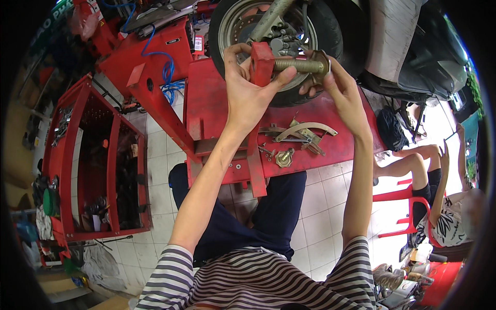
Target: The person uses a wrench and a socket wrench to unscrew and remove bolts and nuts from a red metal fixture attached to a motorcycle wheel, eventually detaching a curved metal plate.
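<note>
While left hand [249, 93] clasps post [262, 59] — bolt [299, 65], wheel [226, 39]

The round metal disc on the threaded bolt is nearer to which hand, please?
Right: the right hand touches the round metal disc at its rim, while the left hand is farther left, at the red block, its thumb by the threaded bolt.

A green sign [50, 25] bears letters, a red housing [155, 58] a dark label [173, 41].

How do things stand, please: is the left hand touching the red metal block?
Touching: the head view shows the left hand clasped around the red metal block, which sits between its thumb and fingers.
</note>
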`<state>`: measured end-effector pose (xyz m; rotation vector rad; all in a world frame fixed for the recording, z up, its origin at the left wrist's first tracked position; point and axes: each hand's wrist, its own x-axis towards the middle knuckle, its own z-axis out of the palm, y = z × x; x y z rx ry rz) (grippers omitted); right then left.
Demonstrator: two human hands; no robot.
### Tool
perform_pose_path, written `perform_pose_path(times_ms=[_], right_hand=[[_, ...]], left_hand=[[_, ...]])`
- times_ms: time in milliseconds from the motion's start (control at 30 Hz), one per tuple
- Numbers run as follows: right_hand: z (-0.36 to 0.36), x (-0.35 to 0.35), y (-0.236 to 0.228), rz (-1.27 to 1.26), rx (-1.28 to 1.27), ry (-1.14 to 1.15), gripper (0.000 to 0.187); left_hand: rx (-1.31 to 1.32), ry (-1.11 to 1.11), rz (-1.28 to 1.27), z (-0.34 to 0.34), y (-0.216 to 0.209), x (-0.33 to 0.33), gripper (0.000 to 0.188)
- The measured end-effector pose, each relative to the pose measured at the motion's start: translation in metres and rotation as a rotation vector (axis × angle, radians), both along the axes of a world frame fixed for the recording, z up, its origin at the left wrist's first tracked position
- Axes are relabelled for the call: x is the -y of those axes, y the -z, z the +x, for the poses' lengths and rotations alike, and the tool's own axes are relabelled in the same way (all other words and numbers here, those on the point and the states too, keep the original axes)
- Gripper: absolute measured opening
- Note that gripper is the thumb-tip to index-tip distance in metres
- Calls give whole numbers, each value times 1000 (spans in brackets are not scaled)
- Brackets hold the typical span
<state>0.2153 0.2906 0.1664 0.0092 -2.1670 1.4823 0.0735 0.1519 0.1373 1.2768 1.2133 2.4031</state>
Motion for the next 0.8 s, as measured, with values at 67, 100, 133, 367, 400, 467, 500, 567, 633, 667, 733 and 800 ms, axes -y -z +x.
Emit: perform_pose_path(times_ms=[67,100,133,367,400,467,500,567,633,667,733,800], right_hand=[[0,-5,-4,-66,60,-15,46],[0,-6,-6,-10,83,15,45],[1,-7,-8,45,105,45,45],[2,8,-9,35,-172,-6,55],[2,7,-9,45,-175,-35,57],[-3,5,-10,20,-120,-60,50],[-1,1,-11,-51,-40,-109,49],[-1,-3,-12,-65,96,-101,54],[0,-5,-15,35,150,-11,52],[-1,-5,-18,87,173,30,50],[-3,11,-14,58,-9,104,41],[-6,26,-16,8,-244,56,44]], left_hand=[[-16,-4,-23,0,2,0,62],[-27,-6,-33,-1,1,0,62],[-36,33,2,-1,1,0,63],[-44,169,53,-5,-1,1,70],[-60,162,48,-6,0,1,69],[-89,147,36,-8,2,-1,69],[-95,119,23,-8,3,2,62],[-116,112,-13,-9,3,2,58],[-120,106,-22,-8,4,3,52],[-116,106,-25,-9,5,4,53],[-110,104,-31,-10,6,6,55],[-58,150,-8,-7,3,7,58]])
